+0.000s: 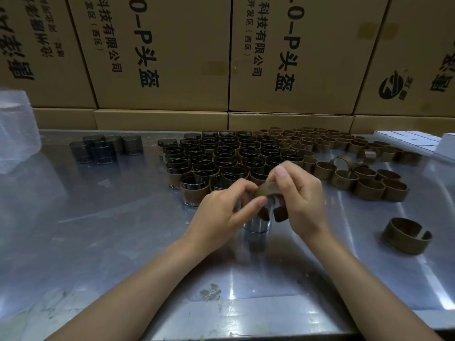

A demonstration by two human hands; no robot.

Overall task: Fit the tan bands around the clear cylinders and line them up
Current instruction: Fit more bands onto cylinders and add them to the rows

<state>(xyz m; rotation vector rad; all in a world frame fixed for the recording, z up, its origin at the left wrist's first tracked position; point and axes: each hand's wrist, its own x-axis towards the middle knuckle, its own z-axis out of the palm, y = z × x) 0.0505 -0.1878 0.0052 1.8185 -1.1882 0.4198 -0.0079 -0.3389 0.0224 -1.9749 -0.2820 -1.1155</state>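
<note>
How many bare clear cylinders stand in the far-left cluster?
About 5, huddled at the far left of the steel table: the bare clear glass cylinders overlap, so one could be hidden.

Just one camera here, head-mounted, so there's no second view to overlap with. It sits above the near edge of the metal table [98, 217] and looks forward and down across it, toward 12 o'clock, where a wall of cardboard boxes [160, 57] closes off the back. The lens is wide-angle, so the box edges and the table's sides bow outward. It's close in: both forearms come in from 6 o'clock and meet at the frame's middle, with the left hand [221, 205] and right hand [300, 193] filling the center. The table runs off the frame at 3, 6 and 9 o'clock.
</note>
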